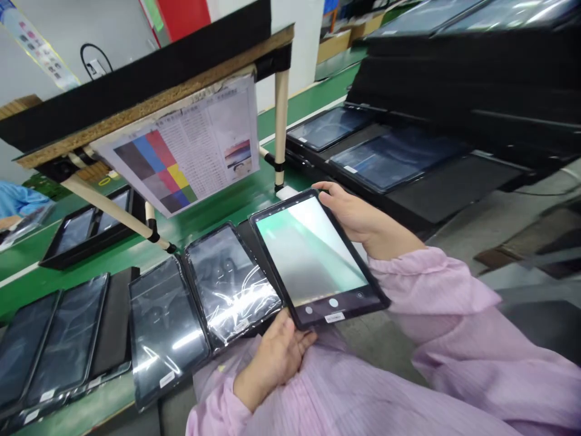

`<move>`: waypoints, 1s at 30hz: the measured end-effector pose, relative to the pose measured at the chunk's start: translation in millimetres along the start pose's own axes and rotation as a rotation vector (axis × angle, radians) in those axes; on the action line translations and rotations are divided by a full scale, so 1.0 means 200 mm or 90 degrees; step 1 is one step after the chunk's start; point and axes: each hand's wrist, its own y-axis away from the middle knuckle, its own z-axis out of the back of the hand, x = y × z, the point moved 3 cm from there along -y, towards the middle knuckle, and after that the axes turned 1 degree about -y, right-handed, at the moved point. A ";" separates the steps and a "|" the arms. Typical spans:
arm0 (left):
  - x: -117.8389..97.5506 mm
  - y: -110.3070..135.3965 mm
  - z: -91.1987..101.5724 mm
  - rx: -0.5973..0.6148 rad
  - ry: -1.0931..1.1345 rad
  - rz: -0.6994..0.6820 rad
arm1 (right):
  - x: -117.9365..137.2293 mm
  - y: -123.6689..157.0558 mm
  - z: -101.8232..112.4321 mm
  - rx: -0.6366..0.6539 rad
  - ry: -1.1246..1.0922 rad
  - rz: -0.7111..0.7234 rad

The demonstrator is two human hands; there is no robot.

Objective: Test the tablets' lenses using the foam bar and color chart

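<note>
A black-framed tablet [313,248] is held up and tilted between my two hands, its screen lit with a camera picture in green, white and grey. My right hand [358,215] grips its upper right edge, with the thumb along the front. At the lower left corner, my left hand [284,351] holds the tablet, some fingers passing under it. A small white label [334,317] sits on the bottom bezel. Just left of it lies a film-wrapped tablet [227,278], and beside that another wrapped tablet [167,327]; both screens are dark.
A wooden shelf [154,109] on pale pipe legs stands ahead, with a printed colour chart sheet [181,139] hanging from it. More tablets lie in black trays at left and in a tray [417,200] at right, near stacked black trays [454,91]. A blue-sleeved person [22,203] is at far left.
</note>
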 end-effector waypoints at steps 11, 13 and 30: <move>-0.43 0.36 -0.01 -0.077 0.075 -0.277 | 0.13 0.34 -0.45 0.148 -0.062 0.298; -0.50 0.40 0.05 -0.129 0.021 -0.360 | 0.10 0.35 -0.56 0.222 -0.054 0.328; -0.66 0.36 0.02 -0.687 -0.783 -0.553 | -0.15 0.13 -0.79 0.246 -0.112 0.335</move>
